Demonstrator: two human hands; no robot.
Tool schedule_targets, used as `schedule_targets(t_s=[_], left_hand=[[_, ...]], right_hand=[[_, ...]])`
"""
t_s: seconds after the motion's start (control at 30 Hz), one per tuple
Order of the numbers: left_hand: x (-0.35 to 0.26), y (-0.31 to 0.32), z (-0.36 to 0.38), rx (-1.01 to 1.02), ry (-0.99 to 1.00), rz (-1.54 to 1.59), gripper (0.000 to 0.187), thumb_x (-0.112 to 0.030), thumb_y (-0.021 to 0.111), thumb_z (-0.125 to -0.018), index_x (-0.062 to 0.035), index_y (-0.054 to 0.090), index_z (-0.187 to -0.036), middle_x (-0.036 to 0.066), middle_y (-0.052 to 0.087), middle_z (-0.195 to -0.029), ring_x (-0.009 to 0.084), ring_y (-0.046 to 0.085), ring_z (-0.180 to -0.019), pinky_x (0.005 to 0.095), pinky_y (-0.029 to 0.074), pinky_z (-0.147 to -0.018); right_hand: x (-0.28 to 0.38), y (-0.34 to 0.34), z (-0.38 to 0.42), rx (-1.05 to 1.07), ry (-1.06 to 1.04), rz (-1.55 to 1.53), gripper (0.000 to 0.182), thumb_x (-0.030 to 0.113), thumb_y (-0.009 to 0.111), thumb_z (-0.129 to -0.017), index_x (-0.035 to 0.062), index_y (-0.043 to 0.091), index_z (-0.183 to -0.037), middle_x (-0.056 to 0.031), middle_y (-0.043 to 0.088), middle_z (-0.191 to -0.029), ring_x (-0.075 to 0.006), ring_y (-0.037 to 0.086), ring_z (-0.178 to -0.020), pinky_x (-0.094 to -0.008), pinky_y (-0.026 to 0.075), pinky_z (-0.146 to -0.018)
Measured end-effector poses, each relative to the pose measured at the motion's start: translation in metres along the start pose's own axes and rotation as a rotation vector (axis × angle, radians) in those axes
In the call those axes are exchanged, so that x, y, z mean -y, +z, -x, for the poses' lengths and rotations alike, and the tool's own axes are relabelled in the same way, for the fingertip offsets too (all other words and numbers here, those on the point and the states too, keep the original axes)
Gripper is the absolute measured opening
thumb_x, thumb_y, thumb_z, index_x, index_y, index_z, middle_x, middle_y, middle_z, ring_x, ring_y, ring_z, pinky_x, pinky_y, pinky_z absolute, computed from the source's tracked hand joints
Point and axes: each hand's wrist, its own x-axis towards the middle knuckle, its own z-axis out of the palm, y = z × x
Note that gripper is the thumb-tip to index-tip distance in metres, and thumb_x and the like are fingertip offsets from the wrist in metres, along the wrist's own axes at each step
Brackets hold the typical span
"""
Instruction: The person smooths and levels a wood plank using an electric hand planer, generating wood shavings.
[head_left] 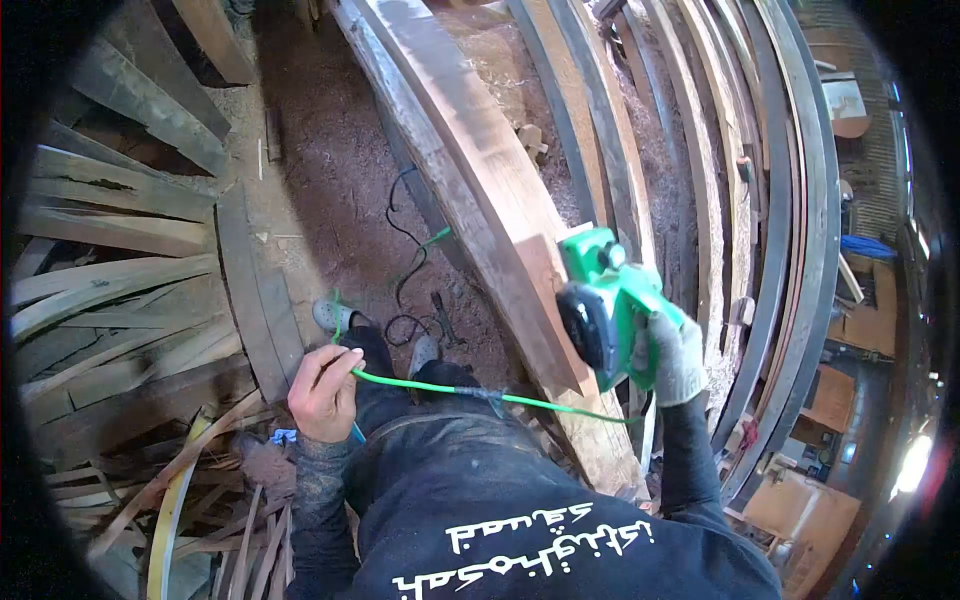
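Observation:
My right hand (678,360), in a pale work glove, is wrapped round the rear handle of a green electric hand planer (625,290). The planer, with a black cover on its side, overlaps a long thick wooden beam (490,170) in this view. From the tool a bright green power cord (420,384) runs leftward across my body, with dark tape wrapped around part of it. My bare left hand (325,392) has its fingers closed on this cord, off to the left of the beam.
Several long curved timbers (700,150) stretch along the right side. Stacked planks (120,220) line the left, with scrap strips (230,540) below them. A dark cable (397,290) loops over the dusty floor (330,190) near my shoes (424,350).

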Motion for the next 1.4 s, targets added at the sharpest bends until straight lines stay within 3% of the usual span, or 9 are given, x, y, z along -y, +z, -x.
schedule_targets(t_s=[0.17, 0.33, 0.43, 0.47, 0.53, 0.6, 0.73, 1.0, 1.4], left_hand=[[-0.032, 0.056, 0.033, 0.069, 0.061, 0.109, 0.036, 0.017, 0.071, -0.089, -0.0013, 0.080, -0.118, 0.015, 0.066, -0.118, 0.0248, 0.078, -0.094, 0.0342, 0.065, -0.082], [-0.061, 0.110, 0.071, 0.165, 0.137, 0.078, 0.038, 0.018, 0.067, -0.092, -0.0016, 0.081, -0.121, 0.015, 0.064, -0.119, 0.0247, 0.079, -0.095, 0.0341, 0.065, -0.083], [-0.079, 0.127, 0.081, 0.152, 0.136, 0.075, 0.042, 0.014, 0.074, -0.087, -0.0079, 0.082, -0.122, 0.014, 0.067, -0.115, 0.0258, 0.077, -0.094, 0.0355, 0.064, -0.081], [-0.083, 0.130, 0.084, 0.135, 0.124, 0.084, 0.046, 0.011, 0.081, -0.082, -0.0124, 0.084, -0.121, 0.013, 0.069, -0.112, 0.0273, 0.075, -0.093, 0.0368, 0.063, -0.080], [-0.086, 0.131, 0.086, 0.122, 0.149, 0.061, 0.046, 0.012, 0.080, -0.082, -0.0118, 0.084, -0.121, 0.013, 0.069, -0.112, 0.0268, 0.077, -0.091, 0.0359, 0.064, -0.080], [-0.085, 0.132, 0.086, 0.118, 0.148, 0.083, 0.036, 0.015, 0.069, -0.094, -0.0045, 0.081, -0.122, 0.014, 0.067, -0.114, 0.0237, 0.078, -0.092, 0.0342, 0.065, -0.082], [-0.086, 0.125, 0.077, 0.051, 0.121, 0.106, 0.037, 0.014, 0.073, -0.091, -0.0052, 0.082, -0.121, 0.013, 0.068, -0.112, 0.0249, 0.079, -0.090, 0.0357, 0.065, -0.079], [-0.076, 0.119, 0.049, 0.074, 0.082, 0.148, 0.029, 0.015, 0.067, -0.099, 0.0001, 0.081, -0.120, 0.014, 0.066, -0.116, 0.0236, 0.079, -0.095, 0.0324, 0.066, -0.083], [-0.057, 0.096, -0.007, 0.044, 0.068, 0.087, 0.029, 0.014, 0.068, -0.098, -0.0016, 0.081, -0.119, 0.014, 0.067, -0.115, 0.0238, 0.079, -0.095, 0.0326, 0.066, -0.083]], right_hand=[[-0.087, -0.043, 0.057, 0.002, 0.053, 0.228, 0.033, 0.026, 0.073, -0.102, -0.0008, 0.075, -0.121, -0.0002, 0.069, -0.078, -0.0077, 0.061, -0.067, -0.0286, 0.047, -0.060], [-0.137, -0.085, 0.110, 0.006, -0.062, 0.535, 0.029, 0.020, 0.075, -0.097, -0.0047, 0.076, -0.112, -0.0197, 0.077, -0.082, -0.0218, 0.077, -0.075, -0.0382, 0.058, -0.070], [-0.164, -0.096, 0.126, -0.009, -0.110, 0.547, 0.025, 0.022, 0.078, -0.095, -0.0010, 0.075, -0.102, -0.0237, 0.076, -0.081, -0.0344, 0.081, -0.076, -0.0423, 0.060, -0.069], [-0.166, -0.096, 0.126, -0.003, -0.113, 0.537, 0.025, 0.022, 0.078, -0.095, -0.0010, 0.075, -0.102, -0.0237, 0.076, -0.081, -0.0344, 0.081, -0.076, -0.0423, 0.060, -0.069], [-0.164, -0.092, 0.124, -0.007, -0.114, 0.593, 0.027, 0.025, 0.080, -0.093, -0.0001, 0.074, -0.101, -0.0238, 0.076, -0.082, -0.0355, 0.081, -0.076, -0.0441, 0.061, -0.070], [-0.172, -0.089, 0.113, -0.006, -0.137, 0.602, 0.029, 0.027, 0.082, -0.093, 0.0003, 0.074, -0.101, -0.0243, 0.076, -0.081, -0.0369, 0.081, -0.078, -0.0449, 0.061, -0.071], [-0.159, -0.076, 0.097, -0.018, -0.165, 0.523, 0.029, 0.028, 0.082, -0.092, 0.0007, 0.075, -0.100, -0.0244, 0.076, -0.080, -0.0395, 0.080, -0.076, -0.0452, 0.062, -0.071], [-0.149, -0.055, 0.067, -0.048, -0.264, 0.582, 0.029, 0.031, 0.082, -0.092, 0.0025, 0.075, -0.096, -0.0235, 0.075, -0.078, -0.0414, 0.078, -0.074, -0.0476, 0.062, -0.069], [-0.099, -0.007, 0.013, -0.035, -0.295, 0.567, 0.030, 0.032, 0.081, -0.093, 0.0023, 0.075, -0.095, -0.0237, 0.074, -0.077, -0.0418, 0.078, -0.074, -0.0477, 0.062, -0.068]])
